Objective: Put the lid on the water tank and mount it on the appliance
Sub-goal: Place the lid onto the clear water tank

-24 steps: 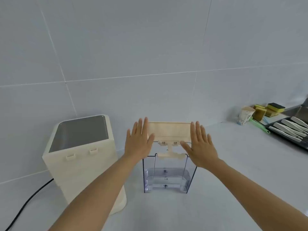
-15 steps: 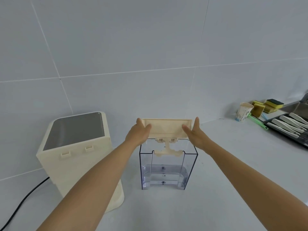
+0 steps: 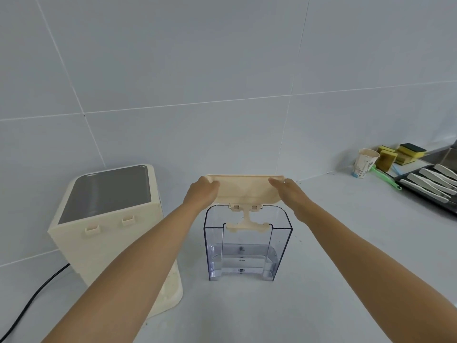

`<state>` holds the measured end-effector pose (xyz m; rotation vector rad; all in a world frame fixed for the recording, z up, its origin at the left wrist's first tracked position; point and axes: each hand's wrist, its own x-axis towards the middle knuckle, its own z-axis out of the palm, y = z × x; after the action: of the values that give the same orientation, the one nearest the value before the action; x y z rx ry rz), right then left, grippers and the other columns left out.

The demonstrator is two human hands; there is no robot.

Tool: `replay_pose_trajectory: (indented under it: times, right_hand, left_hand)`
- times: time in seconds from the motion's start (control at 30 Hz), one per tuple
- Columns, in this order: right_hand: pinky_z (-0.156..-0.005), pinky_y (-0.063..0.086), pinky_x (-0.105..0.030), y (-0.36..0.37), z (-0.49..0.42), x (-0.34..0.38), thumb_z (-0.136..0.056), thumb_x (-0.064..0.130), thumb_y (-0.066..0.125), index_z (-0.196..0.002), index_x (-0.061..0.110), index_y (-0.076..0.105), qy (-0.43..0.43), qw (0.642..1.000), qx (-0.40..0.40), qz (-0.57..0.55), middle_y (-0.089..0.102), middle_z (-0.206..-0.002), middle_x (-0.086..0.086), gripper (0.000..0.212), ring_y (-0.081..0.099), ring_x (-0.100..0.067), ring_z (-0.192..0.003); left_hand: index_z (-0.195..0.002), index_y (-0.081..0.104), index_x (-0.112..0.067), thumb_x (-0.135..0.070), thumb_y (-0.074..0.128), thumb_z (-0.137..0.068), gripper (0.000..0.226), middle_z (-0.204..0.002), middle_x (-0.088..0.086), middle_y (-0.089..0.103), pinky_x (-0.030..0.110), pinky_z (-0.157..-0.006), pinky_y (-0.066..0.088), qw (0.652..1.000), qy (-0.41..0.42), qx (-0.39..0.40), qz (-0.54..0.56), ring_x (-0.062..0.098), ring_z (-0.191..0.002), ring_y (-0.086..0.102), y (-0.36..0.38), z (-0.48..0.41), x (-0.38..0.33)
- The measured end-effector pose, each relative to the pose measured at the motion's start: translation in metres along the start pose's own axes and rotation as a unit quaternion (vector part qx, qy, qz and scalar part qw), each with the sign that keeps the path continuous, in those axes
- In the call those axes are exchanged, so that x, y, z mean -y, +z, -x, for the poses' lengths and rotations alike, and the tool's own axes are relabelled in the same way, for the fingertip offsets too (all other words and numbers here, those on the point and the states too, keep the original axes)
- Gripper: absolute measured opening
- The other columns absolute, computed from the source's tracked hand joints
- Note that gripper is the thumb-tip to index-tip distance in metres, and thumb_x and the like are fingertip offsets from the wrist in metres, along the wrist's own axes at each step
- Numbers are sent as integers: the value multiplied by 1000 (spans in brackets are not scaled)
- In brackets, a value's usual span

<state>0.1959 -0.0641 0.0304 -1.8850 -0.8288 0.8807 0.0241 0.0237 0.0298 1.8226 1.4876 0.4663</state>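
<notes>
A clear plastic water tank [image 3: 247,246] stands upright on the white counter, a little water pooled at its bottom. Its cream lid [image 3: 244,189] is held above the tank's far rim, with a cream hinge piece hanging from it into the tank's opening. My left hand [image 3: 201,193] grips the lid's left end and my right hand [image 3: 288,190] grips its right end. The cream appliance [image 3: 108,226] with a grey glossy top stands to the left of the tank, two small tabs on the side facing me.
A black power cord [image 3: 32,298] runs from the appliance toward the lower left. At the far right are a paper cup [image 3: 364,163], yellow sponges [image 3: 400,154], a green-handled tool [image 3: 385,178] and a dark tray [image 3: 430,186] of white-handled utensils. A tiled wall rises behind.
Both hands went from flat and spread over the lid to gripping its two ends. The lid now sits a little higher and flatter over the tank.
</notes>
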Motion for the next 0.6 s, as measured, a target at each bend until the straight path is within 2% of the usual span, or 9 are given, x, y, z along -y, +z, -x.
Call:
replay_pose_trajectory:
  times: [0.1,0.17,0.23,0.3,0.4,0.47,0.5,0.53,0.6]
  right_hand:
    - [-87,28,-29,1,6,0,-90,34,43,-135,3,29,-17,1000,-12,-20,41,-136,-12,56,40,-23,-113]
    - [-87,29,-30,1,11,-2,-90,33,44,-135,4,29,-24,999,-21,-35,42,-136,-12,55,39,-21,-107]
    - [-88,29,-30,2,18,-5,-89,32,45,-136,6,29,-29,998,-28,-50,42,-138,-10,56,41,-24,-117]
    - [-89,31,-31,4,26,-10,-88,32,46,-136,8,29,-35,997,-32,-60,42,-139,-9,57,41,-25,-123]
    - [-81,35,-30,7,44,-15,-88,29,46,-136,9,27,-45,997,-36,-59,47,-128,-7,55,46,-20,-104]
    - [-63,37,-26,9,55,-19,-89,25,46,-133,7,29,-56,996,-42,-54,52,-99,-1,51,50,-15,-81]
    - [-58,34,-24,9,60,-21,-89,24,45,-131,6,31,-61,996,-47,-51,48,-84,3,48,50,-14,-76]
    - [-55,32,-21,9,65,-24,-89,22,45,-129,5,32,-64,995,-53,-46,43,-75,6,46,51,-13,-73]
    - [-56,33,-23,10,73,-29,-90,21,46,-130,5,31,-66,995,-59,-43,43,-74,5,46,47,-12,-67]
  left_hand:
    - [-130,37,-1,-24,36,-92,44,-120,15,51,28,-75,34,1000,1,-5,29,24,-91,44,1,6,-1]
    - [-131,36,-1,-23,36,-92,44,-107,12,49,28,-66,35,999,2,-11,52,20,-81,45,1,12,-1]
    - [-132,35,-1,-21,36,-92,45,-99,8,45,26,-55,33,997,7,-18,68,16,-72,43,3,18,1]
    - [-133,31,-2,-19,37,-91,45,-94,6,46,25,-53,32,997,14,-25,76,19,-75,45,7,28,4]
    - [-129,29,-2,-18,39,-91,43,-83,1,47,29,-53,33,994,27,-34,98,20,-72,46,16,44,10]
    - [-128,29,-2,-18,42,-91,42,-106,6,52,29,-65,35,991,36,-39,120,20,-81,45,22,53,14]
    - [-127,30,-2,-18,44,-91,42,-120,10,49,29,-72,33,990,39,-43,129,20,-87,42,24,56,17]
    - [-127,31,-2,-17,45,-91,41,-129,12,46,28,-75,31,989,41,-48,136,18,-91,39,26,60,20]
    - [-128,31,-3,-16,46,-91,42,-135,13,43,27,-78,29,987,44,-58,143,17,-94,38,30,67,26]
